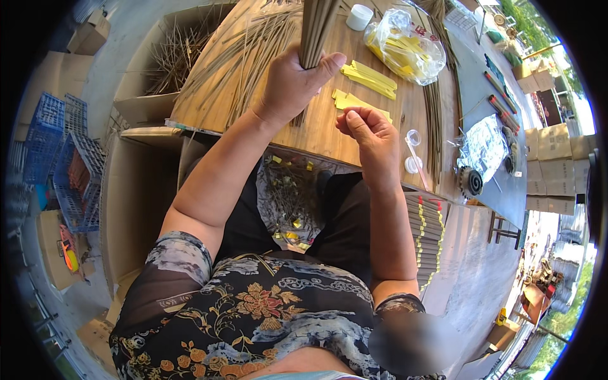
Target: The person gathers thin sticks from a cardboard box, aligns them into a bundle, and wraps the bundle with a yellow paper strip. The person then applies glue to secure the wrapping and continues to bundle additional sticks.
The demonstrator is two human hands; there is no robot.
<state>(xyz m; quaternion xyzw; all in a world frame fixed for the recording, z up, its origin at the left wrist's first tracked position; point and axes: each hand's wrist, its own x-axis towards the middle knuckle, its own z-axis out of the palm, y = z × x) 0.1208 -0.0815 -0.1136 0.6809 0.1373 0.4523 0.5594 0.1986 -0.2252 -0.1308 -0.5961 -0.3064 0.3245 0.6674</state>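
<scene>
My left hand (285, 85) is closed around the lower end of a bundle of thin brown sticks (318, 28), which points up and away over the wooden table (316, 144). My right hand (375, 142) is raised near the table's front edge, fingers curled and thumb pressed to the index finger. Whatever it may pinch is hidden. Just beyond it lie loose yellow paper strips (345, 100), and farther off a neater stack of yellow strips (370, 80). Beside the right hand are a small clear cup with a pinkish handle (414, 140) and a round white pot (413, 165).
A clear bag of yellow strips (405, 47) and a white lidded jar (360, 18) stand at the back. Loose sticks (247, 57) cover the table's left; more sticks (432, 120) lie right. Banded bundles (428, 237) rest below right. A cardboard box (145, 109) sits left.
</scene>
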